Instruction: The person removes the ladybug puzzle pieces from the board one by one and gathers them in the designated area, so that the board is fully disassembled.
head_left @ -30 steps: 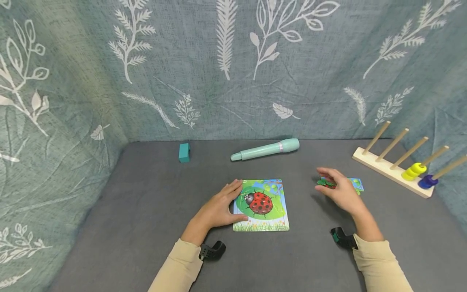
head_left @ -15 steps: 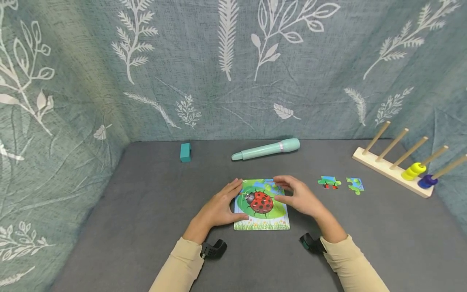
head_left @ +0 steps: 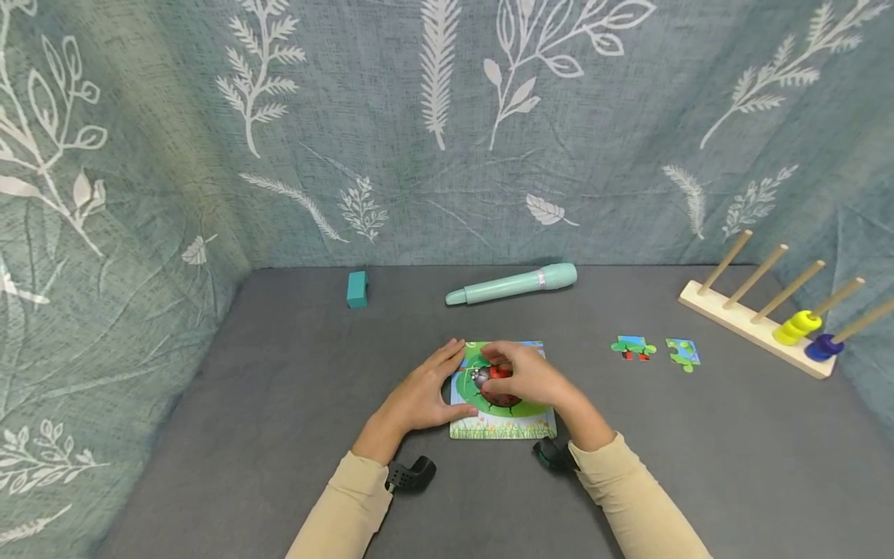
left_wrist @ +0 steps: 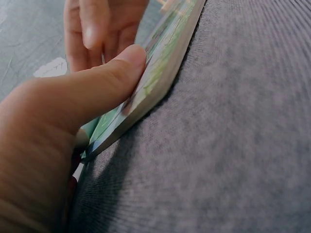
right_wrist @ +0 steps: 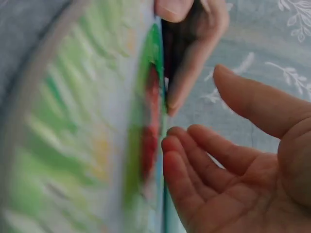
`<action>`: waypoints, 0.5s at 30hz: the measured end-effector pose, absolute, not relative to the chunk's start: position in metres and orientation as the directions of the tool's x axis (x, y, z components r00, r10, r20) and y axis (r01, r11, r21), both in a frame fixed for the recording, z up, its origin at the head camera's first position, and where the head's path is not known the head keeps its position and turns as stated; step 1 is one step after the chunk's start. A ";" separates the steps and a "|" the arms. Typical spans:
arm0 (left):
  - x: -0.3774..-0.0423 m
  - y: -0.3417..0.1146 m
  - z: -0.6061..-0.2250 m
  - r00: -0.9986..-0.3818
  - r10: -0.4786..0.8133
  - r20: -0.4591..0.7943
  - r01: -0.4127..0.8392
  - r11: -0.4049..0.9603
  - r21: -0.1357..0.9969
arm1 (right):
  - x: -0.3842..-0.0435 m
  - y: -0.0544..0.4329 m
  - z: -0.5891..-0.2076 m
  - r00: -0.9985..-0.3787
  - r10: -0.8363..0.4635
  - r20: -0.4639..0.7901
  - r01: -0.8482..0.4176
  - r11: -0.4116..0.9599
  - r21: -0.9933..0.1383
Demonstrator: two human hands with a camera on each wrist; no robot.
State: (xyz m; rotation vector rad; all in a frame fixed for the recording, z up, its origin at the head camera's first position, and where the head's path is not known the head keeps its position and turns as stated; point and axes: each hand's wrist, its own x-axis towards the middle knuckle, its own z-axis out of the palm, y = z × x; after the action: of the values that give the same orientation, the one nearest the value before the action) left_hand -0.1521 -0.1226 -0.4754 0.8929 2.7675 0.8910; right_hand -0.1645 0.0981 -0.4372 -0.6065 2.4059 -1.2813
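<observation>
A square ladybug jigsaw puzzle [head_left: 531, 428] lies flat on the grey table. Its left side is covered by my left hand [head_left: 419, 397], whose fairly straight fingers rest at the upper left corner while the thumb lies on the picture lower down. In the left wrist view, that thumb [left_wrist: 112, 77] touches the puzzle's face near its edge. Over the ladybug hovers my right hand [head_left: 529, 376], partly hiding the picture. The right wrist view shows its thumb and fingers [right_wrist: 228, 155] apart, with nothing seen between them. Two loose puzzle pieces, one with red [head_left: 633, 348] and one blue-green [head_left: 683, 354], lie to the right.
A mint-green microphone-shaped object [head_left: 513, 285] lies behind the puzzle. Further left stands a small teal block [head_left: 357, 289]. At the right is a wooden peg stand [head_left: 747, 322] with yellow [head_left: 796, 328] and dark blue [head_left: 825, 347] beads. A patterned cloth hangs behind the table.
My right hand has moved left from the loose pieces to over the puzzle, uncovering both pieces, which stay where they were. The left hand has stayed on the puzzle's left side.
</observation>
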 end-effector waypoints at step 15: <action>-0.152 -0.118 -0.474 -0.836 0.546 0.059 0.480 0.673 0.562 | -0.164 0.087 -0.455 -0.900 -0.433 -0.041 -0.216 0.526 -0.823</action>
State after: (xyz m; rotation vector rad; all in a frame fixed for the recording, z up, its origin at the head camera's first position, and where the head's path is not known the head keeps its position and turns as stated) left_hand -0.1525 -0.1184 -0.4741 0.8520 2.7687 0.8809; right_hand -0.1644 0.0868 -0.4553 -0.5478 2.5263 -1.3126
